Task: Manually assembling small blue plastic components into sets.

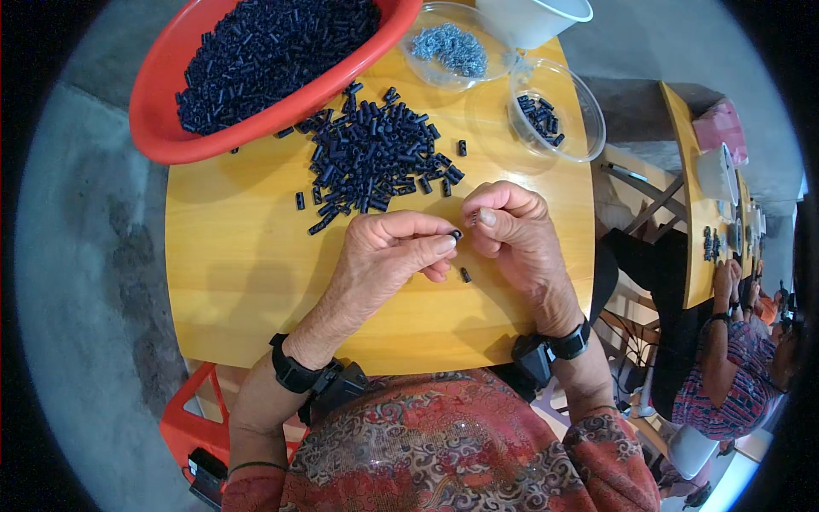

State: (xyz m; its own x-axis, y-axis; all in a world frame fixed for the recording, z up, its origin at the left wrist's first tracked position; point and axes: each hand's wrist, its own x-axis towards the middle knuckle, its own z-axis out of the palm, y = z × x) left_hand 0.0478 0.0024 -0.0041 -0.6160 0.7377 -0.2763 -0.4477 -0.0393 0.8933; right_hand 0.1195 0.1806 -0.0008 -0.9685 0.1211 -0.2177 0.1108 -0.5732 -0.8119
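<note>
Over the middle of the yellow table (256,290), my left hand (375,256) pinches a small black plastic tube (456,234) between thumb and forefinger. Close on its right, my right hand (525,243) holds a tiny silvery metal piece (475,218) at its fingertips, too small to tell its exact kind. The tube and the metal piece are apart. One loose black tube (465,275) lies on the table below my hands. Beyond them spreads a pile of similar black tubes (371,154).
A red basin (153,136) full of black tubes stands far left. At the back are a clear bowl of silvery metal pieces (450,49), a clear bowl (589,128) with some tubes, and a white container (529,21). Another person (725,375) works at a table on the right.
</note>
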